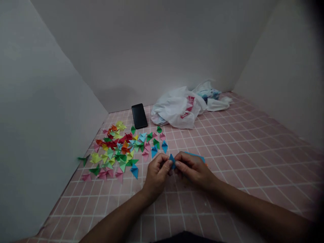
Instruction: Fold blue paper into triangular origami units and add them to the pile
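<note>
A small folded piece of blue paper (172, 161) is pinched between my two hands, its tip pointing up. My left hand (158, 172) grips its left side with thumb and fingers. On the right side, my right hand (193, 168) pinches it the same way, partly hiding it. Behind the right hand lies some flat blue paper (198, 156), with a bit of orange showing at its edge. Blue folded paper pieces (134, 171) lie left of my left hand, among many small folded paper shapes (121, 157) in green, pink, yellow, red and orange.
A black phone (139, 116) lies behind the paper shapes near the back wall. To its right sit a crumpled white plastic bag (178, 107) and another bag (209, 92) with blue showing. Pale walls enclose the pink checked surface (253, 135) on the left, back and right.
</note>
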Motion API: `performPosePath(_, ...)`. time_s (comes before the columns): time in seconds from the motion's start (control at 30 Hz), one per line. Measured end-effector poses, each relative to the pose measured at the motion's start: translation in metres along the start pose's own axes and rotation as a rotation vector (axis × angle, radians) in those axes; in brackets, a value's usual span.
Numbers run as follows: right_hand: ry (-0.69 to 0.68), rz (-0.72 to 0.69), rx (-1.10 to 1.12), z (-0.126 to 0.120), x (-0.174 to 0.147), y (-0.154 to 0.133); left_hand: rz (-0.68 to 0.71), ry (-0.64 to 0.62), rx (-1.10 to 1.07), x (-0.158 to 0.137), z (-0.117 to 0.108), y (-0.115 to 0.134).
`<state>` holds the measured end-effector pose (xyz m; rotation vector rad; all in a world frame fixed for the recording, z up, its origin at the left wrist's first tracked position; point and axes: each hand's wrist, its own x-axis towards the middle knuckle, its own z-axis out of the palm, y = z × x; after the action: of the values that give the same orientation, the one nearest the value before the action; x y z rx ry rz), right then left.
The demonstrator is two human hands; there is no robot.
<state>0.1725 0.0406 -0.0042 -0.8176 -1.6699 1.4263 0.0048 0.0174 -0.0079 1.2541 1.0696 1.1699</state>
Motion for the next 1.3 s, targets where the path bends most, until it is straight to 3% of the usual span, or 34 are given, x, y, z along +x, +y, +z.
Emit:
performPosePath(0.27,-0.013,0.116,0.298,-0.001,0.004,0.002,-0.109,-0.005,-0.214,0.005,-0.002,-0.011)
performPosePath(0.53,0.021,0.086,0.343,0.002,0.004,0.006,-0.186,0.041,-0.391,0.004,0.001,-0.016)
performPosePath(0.67,0.081,-0.013,0.153,0.003,0.001,0.001,-0.117,0.053,-0.378,0.003,0.001,-0.013)
performPosePath(0.9,0.210,-0.343,-0.388,0.000,-0.002,-0.001,-0.048,0.055,-0.331,0.003,0.000,-0.014)
performPosePath(1.1,0.213,-0.475,-0.553,-0.001,-0.001,0.003,-0.005,0.074,-0.268,0.002,0.001,-0.011)
performPosePath(1.3,0.201,-0.510,-0.595,-0.002,-0.002,0.004,0.149,0.082,-0.124,0.002,0.002,-0.004)
